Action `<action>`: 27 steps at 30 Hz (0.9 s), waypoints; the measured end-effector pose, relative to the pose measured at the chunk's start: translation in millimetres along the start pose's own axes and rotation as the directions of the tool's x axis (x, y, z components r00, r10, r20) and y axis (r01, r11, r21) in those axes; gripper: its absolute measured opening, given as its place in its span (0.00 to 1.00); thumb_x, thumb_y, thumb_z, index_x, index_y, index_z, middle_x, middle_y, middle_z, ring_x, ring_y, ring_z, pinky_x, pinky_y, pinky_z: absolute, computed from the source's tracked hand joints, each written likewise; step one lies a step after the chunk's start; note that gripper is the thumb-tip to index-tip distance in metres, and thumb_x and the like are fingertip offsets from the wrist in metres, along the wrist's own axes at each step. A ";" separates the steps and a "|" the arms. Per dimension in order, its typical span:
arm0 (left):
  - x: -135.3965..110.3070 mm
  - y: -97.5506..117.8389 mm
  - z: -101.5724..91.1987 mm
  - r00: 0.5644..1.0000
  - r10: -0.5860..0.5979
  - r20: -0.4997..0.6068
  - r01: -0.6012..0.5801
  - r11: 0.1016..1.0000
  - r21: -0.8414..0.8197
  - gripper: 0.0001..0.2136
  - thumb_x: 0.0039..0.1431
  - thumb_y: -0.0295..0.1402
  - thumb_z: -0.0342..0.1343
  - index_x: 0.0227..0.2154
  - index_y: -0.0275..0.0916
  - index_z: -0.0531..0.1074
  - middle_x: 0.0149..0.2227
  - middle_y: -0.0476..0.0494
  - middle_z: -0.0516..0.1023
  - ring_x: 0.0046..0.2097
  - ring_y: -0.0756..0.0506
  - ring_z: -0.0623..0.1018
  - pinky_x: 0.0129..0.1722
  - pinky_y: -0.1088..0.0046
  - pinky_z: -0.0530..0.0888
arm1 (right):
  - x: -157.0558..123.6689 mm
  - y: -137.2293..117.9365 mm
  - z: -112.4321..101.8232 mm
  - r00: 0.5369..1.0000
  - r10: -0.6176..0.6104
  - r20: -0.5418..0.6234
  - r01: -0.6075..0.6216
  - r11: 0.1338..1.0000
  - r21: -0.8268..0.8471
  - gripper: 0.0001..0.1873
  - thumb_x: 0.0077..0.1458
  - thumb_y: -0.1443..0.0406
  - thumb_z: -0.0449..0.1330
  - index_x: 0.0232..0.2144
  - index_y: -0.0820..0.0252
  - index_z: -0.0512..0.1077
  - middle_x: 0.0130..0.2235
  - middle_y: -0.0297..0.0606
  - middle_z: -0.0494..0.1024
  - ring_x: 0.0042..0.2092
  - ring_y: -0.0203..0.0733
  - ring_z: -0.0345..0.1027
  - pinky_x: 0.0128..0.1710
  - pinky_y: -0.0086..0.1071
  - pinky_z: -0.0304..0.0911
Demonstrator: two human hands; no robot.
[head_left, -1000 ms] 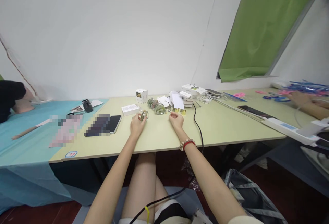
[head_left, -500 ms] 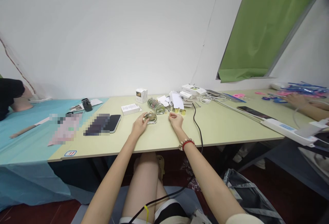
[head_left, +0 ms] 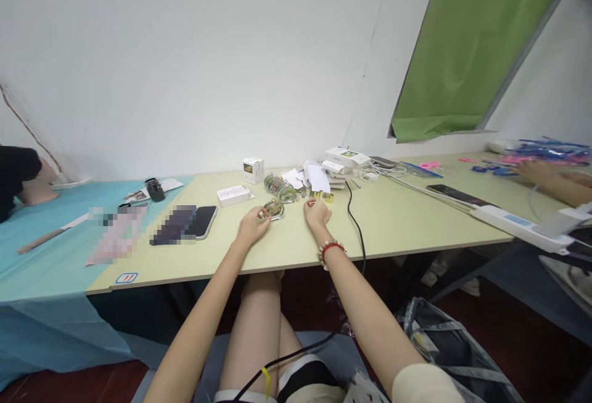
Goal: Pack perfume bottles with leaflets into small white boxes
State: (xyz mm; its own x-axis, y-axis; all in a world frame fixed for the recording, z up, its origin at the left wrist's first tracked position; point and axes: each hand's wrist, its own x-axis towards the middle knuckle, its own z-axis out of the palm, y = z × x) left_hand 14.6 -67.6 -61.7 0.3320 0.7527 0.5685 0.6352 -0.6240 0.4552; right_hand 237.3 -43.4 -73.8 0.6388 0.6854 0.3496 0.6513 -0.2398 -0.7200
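Note:
My left hand rests on the pale green table, its fingers curled against a small round glass bottle that lies on its side. My right hand is a little to the right with its fingers pinched together on something small that I cannot make out. A beaded bracelet circles my right wrist. Behind the hands stand more glass bottles and small gold caps.
A white box and a cube box lie behind. A dark phone lies left. A black cable runs off the edge. Stacked white boxes sit at the back. Another person's hand works at right, someone's arm at left.
My left hand has laid the glass bottle down on its side and slid it right toward my right hand. My right hand shifted slightly forward.

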 end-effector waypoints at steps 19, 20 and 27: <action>15.2 11.9 27.2 0.943 0.228 0.243 -0.294 0.913 0.283 0.25 0.54 0.37 0.49 0.56 0.46 0.56 0.60 0.38 0.54 0.55 0.40 0.63 0.51 0.56 0.61 | 1.9 -0.8 4.5 0.998 -0.032 0.053 0.034 0.999 -0.035 0.11 0.49 0.65 0.55 0.35 0.59 0.74 0.43 0.44 0.70 0.45 0.44 0.63 0.49 0.39 0.47; 18.6 13.6 31.2 0.944 0.230 0.237 -0.294 0.912 0.286 0.25 0.53 0.36 0.49 0.56 0.46 0.56 0.60 0.38 0.54 0.56 0.40 0.62 0.51 0.56 0.61 | 2.1 -0.5 4.1 0.998 -0.030 0.049 0.031 0.999 -0.026 0.11 0.49 0.65 0.55 0.34 0.59 0.74 0.43 0.44 0.70 0.44 0.44 0.63 0.49 0.39 0.47; 31.6 22.0 52.1 0.970 0.168 0.174 -0.214 0.932 0.292 0.27 0.51 0.36 0.50 0.56 0.43 0.56 0.58 0.39 0.58 0.58 0.40 0.60 0.53 0.58 0.59 | -0.3 -0.4 2.4 0.997 -0.049 0.055 0.049 0.999 0.014 0.09 0.48 0.65 0.55 0.32 0.58 0.74 0.41 0.42 0.72 0.43 0.43 0.65 0.48 0.39 0.49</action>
State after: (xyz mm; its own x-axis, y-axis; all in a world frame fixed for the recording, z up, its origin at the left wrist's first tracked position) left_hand 75.4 -46.5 -69.5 0.5503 0.6618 0.5092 0.7245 -0.6815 0.1028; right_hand 235.8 -41.8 -75.1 0.5823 0.7333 0.3510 0.6760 -0.1969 -0.7101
